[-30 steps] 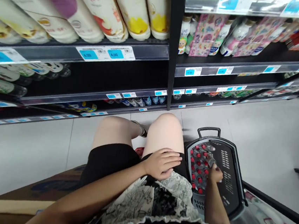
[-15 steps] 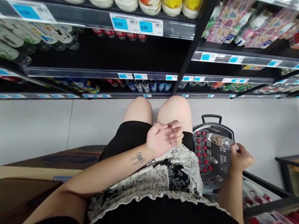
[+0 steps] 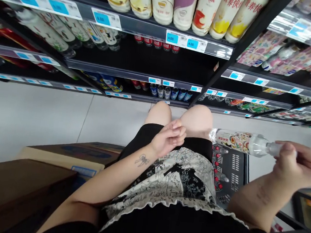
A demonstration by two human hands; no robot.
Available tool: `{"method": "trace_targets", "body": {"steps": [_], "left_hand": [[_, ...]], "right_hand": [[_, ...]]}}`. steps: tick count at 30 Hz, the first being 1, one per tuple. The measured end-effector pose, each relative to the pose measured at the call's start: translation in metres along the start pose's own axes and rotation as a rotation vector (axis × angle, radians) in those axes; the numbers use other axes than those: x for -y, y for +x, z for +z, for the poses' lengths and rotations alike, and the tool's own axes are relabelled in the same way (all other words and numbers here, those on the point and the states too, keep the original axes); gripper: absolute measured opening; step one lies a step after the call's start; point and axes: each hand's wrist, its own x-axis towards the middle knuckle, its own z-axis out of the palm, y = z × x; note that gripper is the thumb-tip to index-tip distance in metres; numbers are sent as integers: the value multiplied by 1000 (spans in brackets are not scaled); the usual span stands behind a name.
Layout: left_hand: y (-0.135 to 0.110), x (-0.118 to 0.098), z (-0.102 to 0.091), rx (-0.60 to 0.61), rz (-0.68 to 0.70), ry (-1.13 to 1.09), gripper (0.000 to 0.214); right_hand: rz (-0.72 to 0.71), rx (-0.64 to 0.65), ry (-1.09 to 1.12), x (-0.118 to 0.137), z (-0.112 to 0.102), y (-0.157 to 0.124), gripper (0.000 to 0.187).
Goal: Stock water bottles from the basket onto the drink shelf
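My right hand grips a clear plastic bottle by its capped neck. The bottle lies level, its base pointing left toward my knee, and a colourful floral pattern covers its label. Below it, partly hidden by the bottle and my forearm, sits a black basket holding several small bottles with red caps. Over my lap, my left hand is curled closed, and no object shows in its fingers.
Ahead stand dark shelves with price tags, milk drink bottles and cans. Cardboard boxes are at my left. A dark rack stands at the right, with pale floor tiles between.
My right hand has raised the bottle from over the basket, up and to the right. My left hand stays over my lap with its fingers curled tighter. The view has shifted.
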Motion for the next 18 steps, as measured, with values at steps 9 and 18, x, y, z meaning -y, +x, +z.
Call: {"method": "trace_targets", "body": {"steps": [9,18], "left_hand": [[49,6,-116,-291,22,124,26],[52,5,-116,-262,-52,81,20]], "right_hand": [[44,157,105,42,71,-16,31],[220,231,456,42,83,-29,25]]}}
